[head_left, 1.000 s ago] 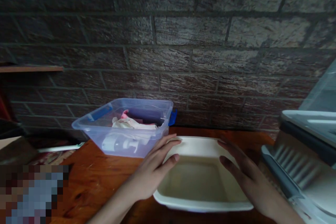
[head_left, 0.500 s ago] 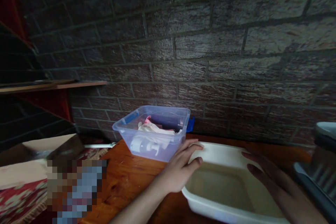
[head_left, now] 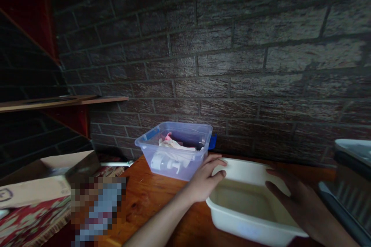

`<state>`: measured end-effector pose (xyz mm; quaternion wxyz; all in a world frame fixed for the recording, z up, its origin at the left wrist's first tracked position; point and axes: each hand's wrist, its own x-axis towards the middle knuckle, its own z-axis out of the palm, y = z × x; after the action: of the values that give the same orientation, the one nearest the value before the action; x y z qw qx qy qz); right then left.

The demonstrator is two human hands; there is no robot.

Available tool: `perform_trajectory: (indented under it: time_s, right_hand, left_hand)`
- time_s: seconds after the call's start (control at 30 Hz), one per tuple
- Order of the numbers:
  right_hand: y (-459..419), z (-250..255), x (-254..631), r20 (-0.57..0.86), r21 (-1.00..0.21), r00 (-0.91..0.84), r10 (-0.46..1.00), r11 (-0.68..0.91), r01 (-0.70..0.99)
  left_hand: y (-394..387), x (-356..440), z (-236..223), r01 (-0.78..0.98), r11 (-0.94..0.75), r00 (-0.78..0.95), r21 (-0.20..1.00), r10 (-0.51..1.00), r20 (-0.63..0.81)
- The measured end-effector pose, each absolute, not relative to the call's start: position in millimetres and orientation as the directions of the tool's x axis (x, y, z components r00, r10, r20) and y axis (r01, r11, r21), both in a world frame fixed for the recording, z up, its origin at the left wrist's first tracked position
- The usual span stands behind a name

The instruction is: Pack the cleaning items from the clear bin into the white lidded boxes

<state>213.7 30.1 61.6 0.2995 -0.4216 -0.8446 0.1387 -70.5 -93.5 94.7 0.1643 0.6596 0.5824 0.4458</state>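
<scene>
A white rectangular plastic basin (head_left: 232, 218) sits on the wooden table, its inside shaded and holding no distinct object. My left hand (head_left: 207, 179) grips its left rim, fingers pointing toward the wall and thumb over the inside. On the opposite side, my right hand (head_left: 298, 198) has hold of the right rim, with a finger and thumb reaching over the inside; its other fingers are hidden. Just beyond my left hand stands a clear bluish storage box (head_left: 174, 162). It contains white and pink cloth (head_left: 176, 144) and a pump bottle (head_left: 166, 163) lying on its side.
Dark stacked containers with pale rims (head_left: 348, 185) stand at the right. On the left, an open cardboard box (head_left: 37, 191) rests on a red patterned fringed cloth (head_left: 34, 220). A wooden shelf (head_left: 66, 100) juts out above it, and a brick wall (head_left: 214, 65) rises behind the table (head_left: 145, 200).
The view has shifted a little left and up, so more of the cardboard box shows. Both hands stay at the basin's rims, and more of its front side is visible.
</scene>
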Motion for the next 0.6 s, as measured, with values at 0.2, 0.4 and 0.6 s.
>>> perform_trajectory:
  time_s: [0.2, 0.4, 0.6]
  right_hand:
    - [37, 60, 214, 0.514, -0.264, -0.496, 0.699, 0.68, 0.684]
    - [27, 93, 199, 0.646, -0.104, -0.52, 0.56, 0.738, 0.666]
    - [3, 174, 138, 0.578, -0.229, -0.611, 0.541, 0.826, 0.515]
  left_hand:
    - [-94, -74, 96, 0.669, -0.274, -0.043, 0.691, 0.914, 0.404]
    - [-127, -78, 157, 0.746, -0.327, 0.118, 0.58, 0.922, 0.369]
    - [-111, -151, 224, 0.835, -0.177, -0.083, 0.521, 0.896, 0.436]
